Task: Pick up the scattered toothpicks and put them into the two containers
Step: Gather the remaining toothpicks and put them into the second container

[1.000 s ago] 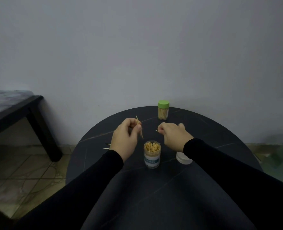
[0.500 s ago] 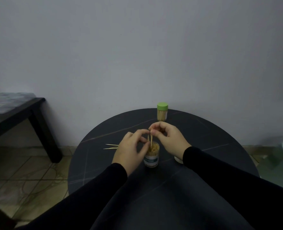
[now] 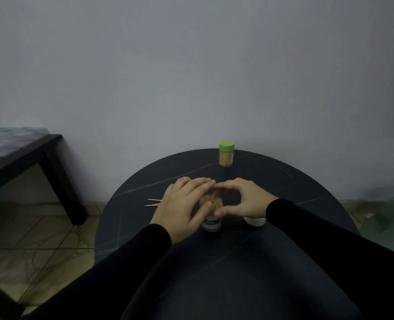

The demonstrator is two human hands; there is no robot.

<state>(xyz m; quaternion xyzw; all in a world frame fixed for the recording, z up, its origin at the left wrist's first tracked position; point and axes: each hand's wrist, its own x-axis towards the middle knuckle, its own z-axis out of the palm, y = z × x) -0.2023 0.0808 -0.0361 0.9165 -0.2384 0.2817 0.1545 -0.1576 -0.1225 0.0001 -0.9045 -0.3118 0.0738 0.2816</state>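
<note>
— While both hands hover over the open container (image 3: 211,212), which step is this?

— I think it is the drop-in step. The left hand (image 3: 183,207) has its fingers stretched over the rim, holding nothing I can see. The right hand (image 3: 242,199) curves its thumb and forefinger around one toothpick (image 3: 214,194) standing above the full container; if it really pinches it, I cannot tell.

— And where are the others?

— Some loose toothpicks (image 3: 153,202) lie on the bench (image 3: 283,181), just left of the left hand. The green-lid container (image 3: 226,154) stands closed at the far edge.

— What does the next move need?

— Probably a reach left and a fine pinch, because they lie flat.
</note>
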